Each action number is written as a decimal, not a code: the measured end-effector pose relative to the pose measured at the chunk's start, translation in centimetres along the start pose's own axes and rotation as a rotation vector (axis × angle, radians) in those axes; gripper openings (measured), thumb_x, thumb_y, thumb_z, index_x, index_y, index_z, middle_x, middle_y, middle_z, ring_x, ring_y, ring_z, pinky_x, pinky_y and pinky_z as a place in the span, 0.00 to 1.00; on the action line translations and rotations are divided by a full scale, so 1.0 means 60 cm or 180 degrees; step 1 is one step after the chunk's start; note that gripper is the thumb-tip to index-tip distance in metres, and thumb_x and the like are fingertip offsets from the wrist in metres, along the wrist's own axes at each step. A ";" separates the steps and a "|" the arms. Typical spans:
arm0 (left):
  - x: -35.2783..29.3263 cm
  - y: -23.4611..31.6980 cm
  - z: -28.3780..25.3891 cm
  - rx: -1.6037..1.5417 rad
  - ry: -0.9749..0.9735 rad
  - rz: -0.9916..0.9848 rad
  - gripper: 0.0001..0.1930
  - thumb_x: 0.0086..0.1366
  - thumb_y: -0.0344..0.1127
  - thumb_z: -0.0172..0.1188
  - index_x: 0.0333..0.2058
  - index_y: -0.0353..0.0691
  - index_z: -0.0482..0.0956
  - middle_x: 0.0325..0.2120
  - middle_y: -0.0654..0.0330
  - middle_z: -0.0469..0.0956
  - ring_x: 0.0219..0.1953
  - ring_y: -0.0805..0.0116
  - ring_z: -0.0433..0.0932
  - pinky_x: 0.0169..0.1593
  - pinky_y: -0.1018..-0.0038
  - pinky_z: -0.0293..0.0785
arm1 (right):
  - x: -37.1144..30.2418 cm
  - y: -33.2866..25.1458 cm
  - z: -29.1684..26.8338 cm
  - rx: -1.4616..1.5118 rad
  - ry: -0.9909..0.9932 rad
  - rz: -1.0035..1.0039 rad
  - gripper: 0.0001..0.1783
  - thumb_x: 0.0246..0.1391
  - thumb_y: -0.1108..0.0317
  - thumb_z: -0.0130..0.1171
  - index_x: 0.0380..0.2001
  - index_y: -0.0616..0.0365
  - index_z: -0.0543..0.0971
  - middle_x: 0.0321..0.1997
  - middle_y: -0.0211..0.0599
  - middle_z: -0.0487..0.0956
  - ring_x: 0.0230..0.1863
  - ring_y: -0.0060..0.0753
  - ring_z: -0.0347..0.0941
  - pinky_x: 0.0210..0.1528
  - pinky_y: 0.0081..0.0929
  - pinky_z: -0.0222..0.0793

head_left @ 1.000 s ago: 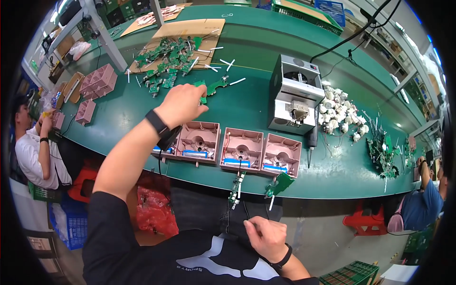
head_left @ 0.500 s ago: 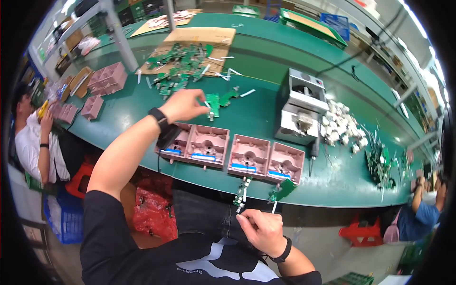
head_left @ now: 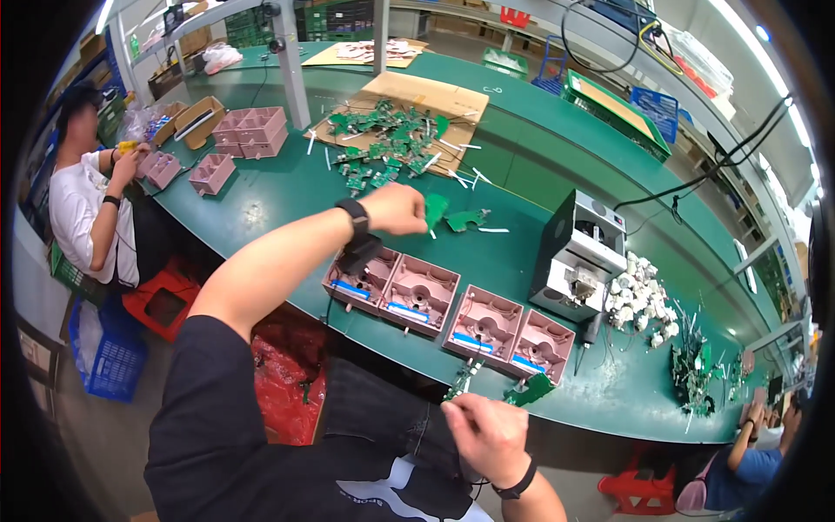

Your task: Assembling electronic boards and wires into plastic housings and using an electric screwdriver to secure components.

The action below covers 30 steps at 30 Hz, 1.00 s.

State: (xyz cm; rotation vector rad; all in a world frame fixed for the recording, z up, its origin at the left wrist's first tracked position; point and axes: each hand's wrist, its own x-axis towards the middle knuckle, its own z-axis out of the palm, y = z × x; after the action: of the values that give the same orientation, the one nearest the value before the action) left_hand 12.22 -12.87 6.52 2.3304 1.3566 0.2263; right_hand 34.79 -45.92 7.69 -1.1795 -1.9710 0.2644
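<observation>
My left hand (head_left: pixel 396 210) reaches over the bench, fingers closed at the left edge of a small green circuit board (head_left: pixel 436 209). Just right of it lies another green circuit board (head_left: pixel 468 219). Low at the bench's front edge, my right hand (head_left: pixel 491 435) pinches the lower end of a narrow circuit board (head_left: pixel 462 379); the fingertips partly hide the grip. A wider green board (head_left: pixel 529 391) sits beside that hand. Between my hands stands a row of pink plastic housings (head_left: pixel 421 294), open side up, each with a blue strip inside.
A pile of circuit boards (head_left: pixel 391 139) lies on cardboard (head_left: pixel 465 104). To the right are a grey metal machine (head_left: pixel 578 252), white parts (head_left: pixel 642 300) and a heap of boards with wires (head_left: pixel 693 370). More pink housings (head_left: pixel 252 132) stand left. Co-workers sit at both ends.
My view has turned, so the bench appears tilted and shifted down to the right. The left hand stays with its board, which has moved slightly. The right hand remains at the narrow board's lower end.
</observation>
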 end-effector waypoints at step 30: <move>-0.170 0.125 -0.065 -0.2726 0.0386 0.0446 0.26 0.64 0.41 0.71 0.55 0.31 0.76 0.43 0.51 0.84 0.45 0.67 0.84 0.48 0.71 0.81 | 0.351 0.193 0.015 0.0792 0.0353 0.1016 0.13 0.70 0.68 0.55 0.42 0.68 0.83 0.32 0.40 0.85 0.33 0.29 0.85 0.35 0.28 0.82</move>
State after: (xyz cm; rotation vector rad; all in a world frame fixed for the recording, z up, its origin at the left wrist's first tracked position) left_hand 11.59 -23.71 14.11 1.6861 0.8791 0.8207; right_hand 36.55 -22.34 12.01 -1.3092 -1.5969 0.5783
